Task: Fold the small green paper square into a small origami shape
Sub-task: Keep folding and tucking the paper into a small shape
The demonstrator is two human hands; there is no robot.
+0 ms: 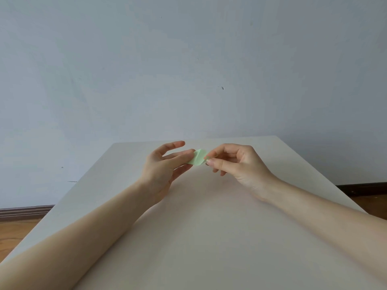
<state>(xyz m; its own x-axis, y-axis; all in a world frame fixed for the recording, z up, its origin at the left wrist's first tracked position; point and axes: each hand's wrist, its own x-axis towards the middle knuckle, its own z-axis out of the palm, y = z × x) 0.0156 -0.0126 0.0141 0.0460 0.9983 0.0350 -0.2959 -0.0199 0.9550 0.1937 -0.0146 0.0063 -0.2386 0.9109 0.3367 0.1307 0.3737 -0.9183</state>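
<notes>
The small green paper (pixel 198 157) is partly folded and held up above the far half of the white table (pixel 199 227), between both hands. My left hand (pixel 165 164) holds its left end between the thumb and straightened fingers, the other fingers spread. My right hand (pixel 232 162) pinches the paper's right edge between thumb and forefinger, with the remaining fingers curled under. The paper's upper flap bends over toward the right hand. Its underside is hidden.
A pale grey wall (pixel 188 70) rises just behind the table's far edge. Wooden floor (pixel 14 231) and a dark skirting board (pixel 25 212) show at the left, and dark floor at the right (pixel 366 191).
</notes>
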